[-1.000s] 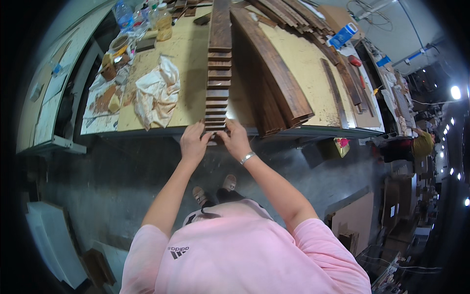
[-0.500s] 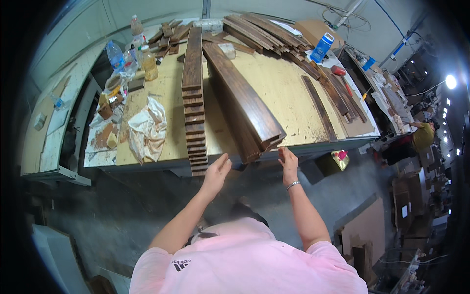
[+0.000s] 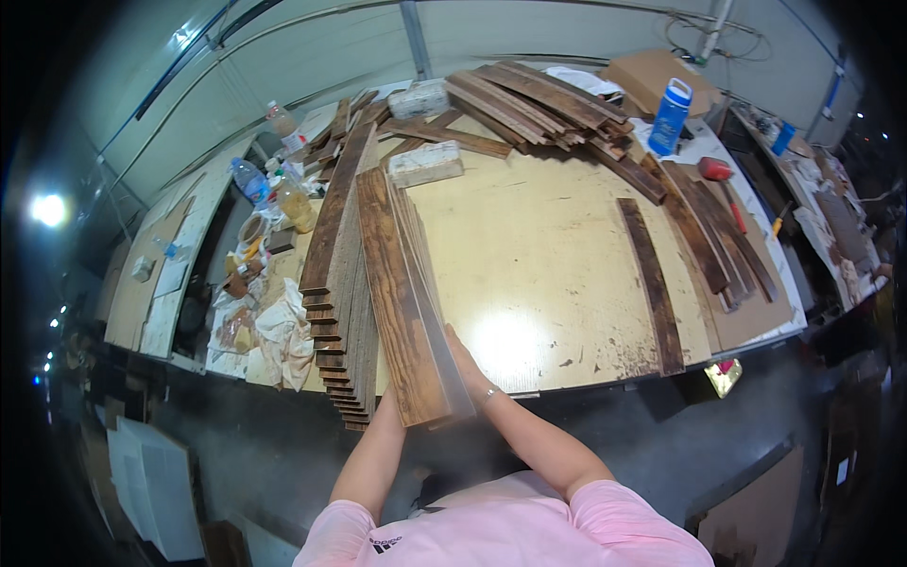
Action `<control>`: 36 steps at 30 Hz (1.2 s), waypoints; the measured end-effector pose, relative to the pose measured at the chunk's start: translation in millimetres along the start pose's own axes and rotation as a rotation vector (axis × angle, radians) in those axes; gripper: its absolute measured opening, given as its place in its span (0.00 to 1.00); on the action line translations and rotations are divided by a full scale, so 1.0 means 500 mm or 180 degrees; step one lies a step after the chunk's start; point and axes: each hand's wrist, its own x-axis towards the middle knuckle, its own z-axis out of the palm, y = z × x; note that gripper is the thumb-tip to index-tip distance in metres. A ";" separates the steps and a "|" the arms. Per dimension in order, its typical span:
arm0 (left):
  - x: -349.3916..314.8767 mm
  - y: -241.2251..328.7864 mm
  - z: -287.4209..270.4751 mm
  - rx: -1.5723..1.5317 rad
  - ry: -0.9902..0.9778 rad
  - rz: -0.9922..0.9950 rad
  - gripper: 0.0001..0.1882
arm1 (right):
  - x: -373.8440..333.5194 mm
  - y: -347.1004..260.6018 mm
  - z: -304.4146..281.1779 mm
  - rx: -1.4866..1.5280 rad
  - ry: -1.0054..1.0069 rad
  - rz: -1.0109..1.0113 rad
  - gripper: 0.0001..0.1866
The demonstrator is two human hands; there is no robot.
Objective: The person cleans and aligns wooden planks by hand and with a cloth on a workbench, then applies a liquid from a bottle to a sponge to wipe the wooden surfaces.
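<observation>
**A:** Wood's moving. The plank bundle [image 3: 404, 312] has its near end up off the table [image 3: 557, 283] now and out past the near edge. It's blurred there, so it's in motion.

**B:** Half a second back it was flat on the table?

**A:** Yes. Both hands were just arriving at its near end then. A second ago they were further left, at the near end of the stepped stack [image 3: 338, 321].

**B:** Grip?

**A:** Right hand [image 3: 470, 367] is on the bundle's right face, fingers laid long and close together against the wood, pressing in. The left hand is hidden behind the bundle's near end. Only the left forearm [image 3: 371, 458] shows, running up under it. Can't tell what those fingers are doing.

**B:** So the load sits between the two hands?

**A:** That's my read. The right hand clamps from the side and the left probably carries from below. The far end is down on the table, near the white block [image 3: 425, 163].

**B:** And the stepped stack?

**A:** Nobody's touching it. It sits just left of the bundle, right up against it, with its stepped near ends showing. I'd say work has shifted from the stack to the bundle.

**B:** Anything nearby?

**A:** Crumpled cloth [image 3: 283, 335] and bottles [image 3: 274, 189] to the left of the stack. One single plank [image 3: 652, 283] lies well apart on the right. The loose plank pile [image 3: 529, 94] is at the far side.
</observation>
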 end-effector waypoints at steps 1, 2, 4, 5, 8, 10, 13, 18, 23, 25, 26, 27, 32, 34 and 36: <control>-0.009 -0.002 0.017 -0.0050 0.0007 0.0029 0.28 | 0.021 0.029 -0.016 0.0022 0.0021 -0.0088 0.40; -0.025 -0.006 0.013 -0.0137 0.0072 0.0099 0.28 | 0.006 0.018 0.000 0.0050 -0.0010 -0.0021 0.41; -0.039 -0.026 0.002 -0.0539 -0.0104 0.0149 0.35 | -0.057 -0.051 0.020 0.0081 0.0035 0.0077 0.41; -0.042 -0.034 0.003 -0.0549 -0.0085 0.0144 0.36 | -0.069 -0.052 0.014 -0.0143 0.0114 0.0098 0.41; -0.048 -0.039 0.010 -0.0453 0.0028 0.0174 0.37 | -0.103 -0.027 0.006 -0.0601 0.0317 0.0111 0.40; -0.039 -0.026 0.026 -0.0259 0.0033 0.0212 0.38 | -0.100 -0.005 -0.005 -0.0678 0.0442 -0.0033 0.39; -0.028 0.019 0.032 0.0335 0.0095 0.0420 0.39 | -0.093 -0.029 -0.050 -0.0120 0.0141 0.0088 0.38; 0.019 0.146 0.092 0.1024 -0.0314 0.0888 0.43 | -0.016 -0.217 -0.033 -0.0365 0.0172 -0.0472 0.47; 0.033 0.190 0.175 0.1241 -0.0222 0.0778 0.38 | 0.090 -0.249 0.033 -0.0698 0.0192 -0.0700 0.55; 0.043 0.188 0.184 0.1337 -0.0110 0.0821 0.36 | 0.098 -0.243 0.043 -0.0933 0.0265 -0.0808 0.57; 0.051 0.181 0.168 0.1440 -0.0114 0.0885 0.35 | 0.091 -0.243 0.046 -0.0899 0.0273 -0.0796 0.57; 0.057 0.180 0.154 0.1545 -0.0117 0.0952 0.34 | 0.086 -0.246 0.050 -0.0864 0.0279 -0.0787 0.57; 0.070 0.191 0.137 0.1853 -0.0201 0.0819 0.33 | 0.097 -0.232 0.047 -0.0816 0.0289 -0.0722 0.51; 0.060 0.187 0.145 0.1725 -0.0228 0.0758 0.35 | 0.093 -0.233 0.043 -0.0894 0.0284 -0.0701 0.50; 0.051 0.185 0.152 0.1530 -0.0208 0.0686 0.36 | 0.072 -0.249 0.033 -0.0371 0.0272 -0.0617 0.52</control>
